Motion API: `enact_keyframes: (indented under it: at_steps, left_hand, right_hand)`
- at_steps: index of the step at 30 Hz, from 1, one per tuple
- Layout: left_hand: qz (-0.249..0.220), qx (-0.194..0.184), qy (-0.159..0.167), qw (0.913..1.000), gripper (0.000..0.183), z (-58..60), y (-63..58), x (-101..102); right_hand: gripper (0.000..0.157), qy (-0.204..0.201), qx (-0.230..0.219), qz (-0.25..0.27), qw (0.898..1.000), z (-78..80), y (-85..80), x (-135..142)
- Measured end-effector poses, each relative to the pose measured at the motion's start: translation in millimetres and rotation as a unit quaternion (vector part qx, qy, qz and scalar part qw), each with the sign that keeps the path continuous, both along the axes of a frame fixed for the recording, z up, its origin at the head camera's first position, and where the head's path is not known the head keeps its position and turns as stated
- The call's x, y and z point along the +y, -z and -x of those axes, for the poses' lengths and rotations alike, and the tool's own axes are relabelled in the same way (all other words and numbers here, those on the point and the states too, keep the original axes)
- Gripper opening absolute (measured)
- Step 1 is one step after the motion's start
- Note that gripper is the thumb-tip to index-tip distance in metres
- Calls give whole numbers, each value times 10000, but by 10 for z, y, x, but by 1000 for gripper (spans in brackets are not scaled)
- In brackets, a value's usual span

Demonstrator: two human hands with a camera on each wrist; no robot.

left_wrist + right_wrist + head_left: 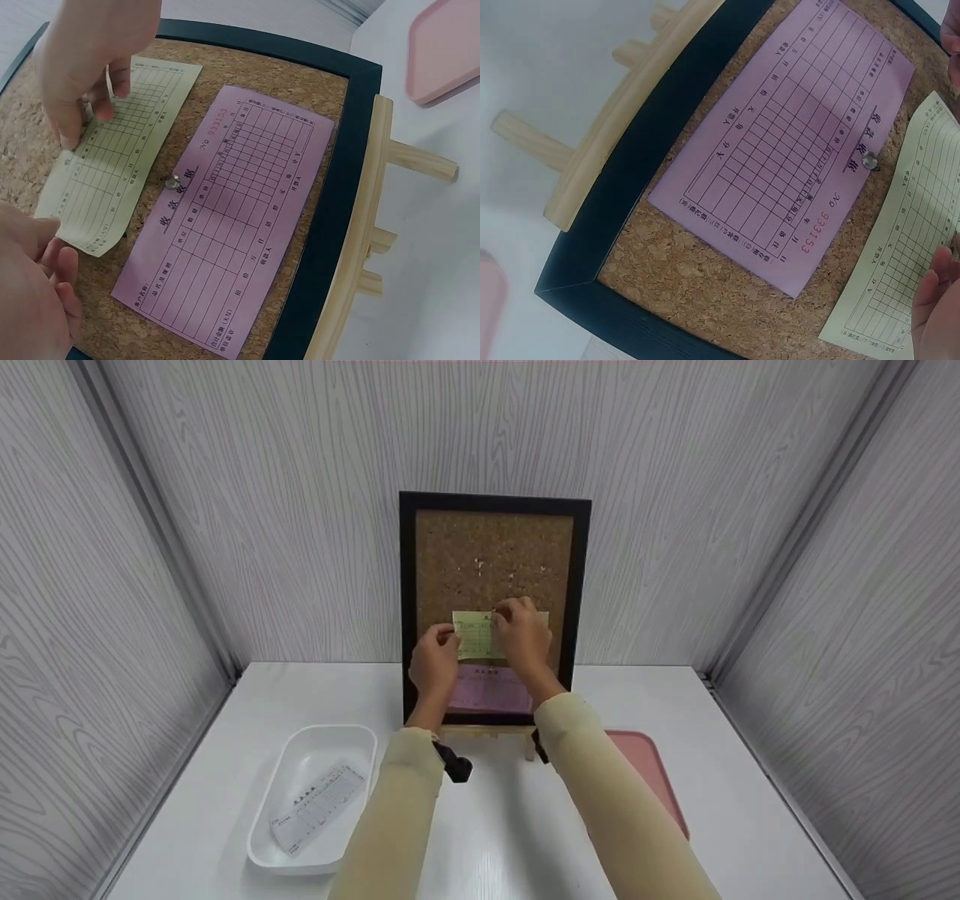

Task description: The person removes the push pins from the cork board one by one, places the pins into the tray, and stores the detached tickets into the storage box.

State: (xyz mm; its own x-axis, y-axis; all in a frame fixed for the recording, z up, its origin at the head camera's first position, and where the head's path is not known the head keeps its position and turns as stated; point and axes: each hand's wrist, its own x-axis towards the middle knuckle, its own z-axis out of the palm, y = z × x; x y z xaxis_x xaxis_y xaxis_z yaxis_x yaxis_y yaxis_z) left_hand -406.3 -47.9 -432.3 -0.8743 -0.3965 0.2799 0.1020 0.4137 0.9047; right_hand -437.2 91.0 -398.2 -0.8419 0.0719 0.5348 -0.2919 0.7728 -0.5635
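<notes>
A pale yellow-green receipt slip lies against the framed cork board. My left hand pinches the slip's left end between thumb and fingers. At the middle of its top edge, my right hand has thumb and fingertips drawn together against the board; I cannot tell what is between them. Below, a pink-purple receipt slip hangs on the cork, held by a clear push pin at its upper middle. The right half of the yellow-green slip is partly covered by my right hand in the head view.
A wooden easel supports the black-framed board on the white table. To the left stands a white tray with a white printed slip inside. A pink tray lies to the right, partly behind my right sleeve.
</notes>
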Motion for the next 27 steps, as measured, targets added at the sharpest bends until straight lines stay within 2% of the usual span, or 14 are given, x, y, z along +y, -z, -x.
enact_keyframes:
  at_steps: [9, 18, 27]
  left_hand:
    - [90, -57, -117, 9999, 18, 50, 1, -33]
    - [43, 34, -95, 9999, 17, 52, 3, -44]
    - [124, 31, -127, 9998, 21, 65, -5, -58]
  right_hand:
    - [12, 105, 178, -50, 9998, 20, 3, -15]
    - [8, -56, 151, 53, 9999, 22, 35, 6]
    - [14, -138, 463, 50, 9988, 7, 91, 2]
